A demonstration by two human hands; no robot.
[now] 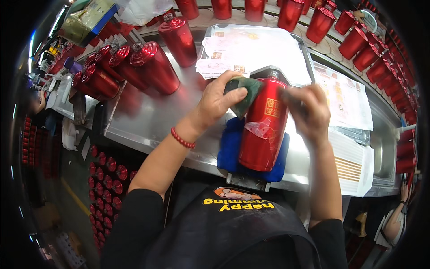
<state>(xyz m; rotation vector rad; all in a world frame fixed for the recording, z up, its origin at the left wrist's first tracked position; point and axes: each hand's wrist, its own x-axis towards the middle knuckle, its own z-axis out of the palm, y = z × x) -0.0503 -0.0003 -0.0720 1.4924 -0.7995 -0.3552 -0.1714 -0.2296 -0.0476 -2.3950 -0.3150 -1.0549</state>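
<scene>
Red bottle (263, 127) lying on its side on a blue pad (229, 145), right at the near edge of the steel table (143, 121), neck pointing away. Left hand (217, 99) curled around a dark green cloth (245, 92), pressing it onto the bottle's upper left shoulder. Right hand (309, 112) clamped on the upper right side, bit blurry, fingers wrapped over something dark. Stack of label sheets (251, 47) just behind the bottle, more sheets (345, 98) to the right. Cluster of red bottles (134, 67) well off to the left, bare steel in between. Another row of red bottles (358, 40) along the far edge.
</scene>
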